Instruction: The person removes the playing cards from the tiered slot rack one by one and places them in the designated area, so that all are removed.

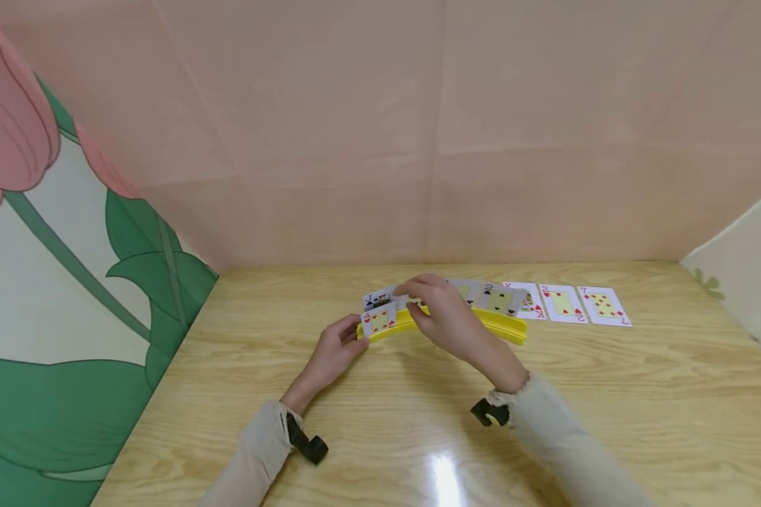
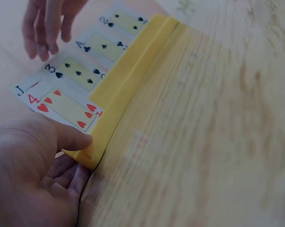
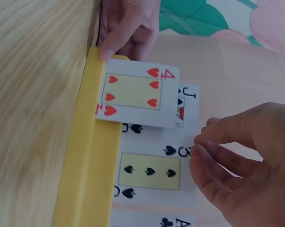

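Over on the wooden desk (image 1: pixel 380 429), the person's left hand (image 1: pixel 331 354) grips the left end of a curved yellow card holder (image 1: pixel 506 325), thumb in front, fingers underneath. The four of hearts (image 3: pixel 133 93) stands in it beside that thumb, overlapping the jack of spades (image 3: pixel 190 106) behind. Along the holder come the three of spades (image 3: pixel 149 182), ace of clubs (image 2: pixel 104 50) and two of spades (image 2: pixel 126 23). The right hand (image 1: pixel 442 318) hovers near the three, fingers loosely bent, holding nothing. To the right lie a picture card (image 1: pixel 530 298), a red two (image 1: pixel 563 305) and a red seven (image 1: pixel 604 306).
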The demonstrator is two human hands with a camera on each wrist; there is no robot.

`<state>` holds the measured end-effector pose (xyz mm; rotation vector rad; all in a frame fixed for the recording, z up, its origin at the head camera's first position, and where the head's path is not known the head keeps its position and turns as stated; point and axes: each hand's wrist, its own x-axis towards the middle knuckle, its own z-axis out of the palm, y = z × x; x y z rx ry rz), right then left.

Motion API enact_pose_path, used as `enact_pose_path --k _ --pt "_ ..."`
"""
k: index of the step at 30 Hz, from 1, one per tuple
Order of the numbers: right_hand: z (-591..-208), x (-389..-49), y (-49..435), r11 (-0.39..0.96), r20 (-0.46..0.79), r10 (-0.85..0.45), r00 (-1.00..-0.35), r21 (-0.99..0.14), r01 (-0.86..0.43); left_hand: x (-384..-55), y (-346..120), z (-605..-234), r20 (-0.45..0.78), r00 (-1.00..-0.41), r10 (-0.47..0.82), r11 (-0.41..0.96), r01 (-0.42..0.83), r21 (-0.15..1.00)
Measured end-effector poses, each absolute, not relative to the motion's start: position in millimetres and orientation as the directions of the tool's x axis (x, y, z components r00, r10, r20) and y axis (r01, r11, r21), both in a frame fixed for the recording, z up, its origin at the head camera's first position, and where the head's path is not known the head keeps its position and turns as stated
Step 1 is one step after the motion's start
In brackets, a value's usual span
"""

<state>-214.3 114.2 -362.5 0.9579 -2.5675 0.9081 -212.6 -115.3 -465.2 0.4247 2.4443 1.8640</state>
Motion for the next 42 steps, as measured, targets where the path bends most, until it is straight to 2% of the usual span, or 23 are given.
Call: enact_pose_path --k 5,17,24,28,36,42 --pt "-368.6 -216.8 108.7 0.575 0.416 -0.509 -0.753 -0.487 -0.657 -218.2 -116.6 -475.0 0.145 -0.957 0.251 0.234 0.206 0.950" --pt "-390.0 -218.8 100.8 0.607 0.459 -0.506 -0.730 -0.412 -0.680 -217.7 -118.7 -473.7 0.146 -0.961 0.233 0.252 0.205 0.946" --pt "-394.4 -219.5 97.5 0.633 0.443 -0.491 -0.750 -0.409 -0.657 -207.1 -116.4 -452.5 0.137 -0.955 0.263 0.233 0.200 0.952" --pt "-397.3 -220.5 97.1 0.620 0.410 -0.478 -0.777 -0.469 -0.629 -201.1 -115.2 -440.6 0.145 -0.950 0.275 0.225 0.210 0.951" --pt "-413.0 -227.7 100.2 0.468 0.294 -0.491 -0.820 -0.704 -0.534 -201.3 -114.8 -441.3 0.147 -0.948 0.281 0.223 0.214 0.951" --pt "-420.2 -233.2 101.7 0.462 0.261 -0.471 -0.843 -0.741 -0.488 -212.0 -115.2 -463.2 0.155 -0.952 0.263 0.222 0.216 0.951"
